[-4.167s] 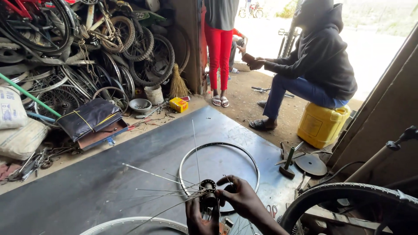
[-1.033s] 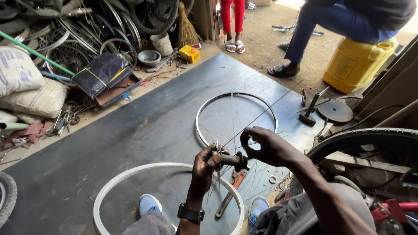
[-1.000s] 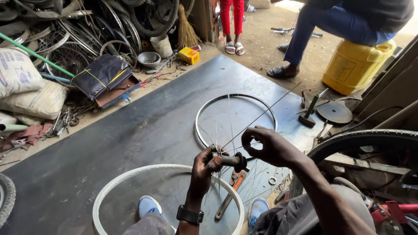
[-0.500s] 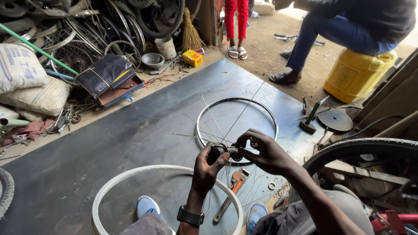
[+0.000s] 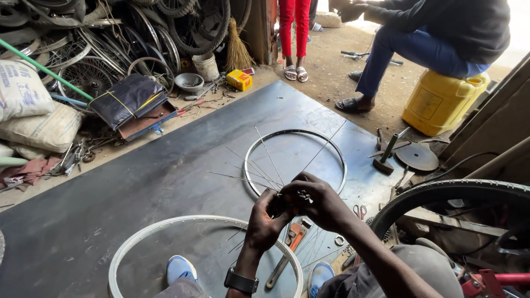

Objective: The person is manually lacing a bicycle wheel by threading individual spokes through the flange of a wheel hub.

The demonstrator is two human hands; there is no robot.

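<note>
Spokes (image 5: pixel 259 165) fan out from the wheel hub (image 5: pixel 288 205) that we hold up between both hands, above the dark metal sheet (image 5: pixel 138 187) on the floor. Our left hand (image 5: pixel 268 223), with a black watch (image 5: pixel 241 281) on its wrist, has its grip closed around the near end of the hub. Our right hand (image 5: pixel 320 201) has a narrow grip, fingers pinched at the hub's top where the spokes enter; what exactly sits between the fingertips we cannot tell. Behind the hands a bare silver rim (image 5: pixel 295 160) lies flat on the sheet, and a white rim (image 5: pixel 204 254) lies nearer to us, around our blue shoe (image 5: pixel 180 269). An orange-handled wrench (image 5: pixel 287 248) rests just below our hands, partly inside the white rim. To the right lie a hammer (image 5: pixel 386 154) and a round metal disc (image 5: pixel 417 157), with a black tyre (image 5: pixel 447 193) close to our right arm. Farther back a person in a dark top sits on a yellow jerrycan (image 5: pixel 441 102), and another in red trousers (image 5: pixel 294 27) stands beside a heap of old wheels (image 5: pixel 110 38).
</note>
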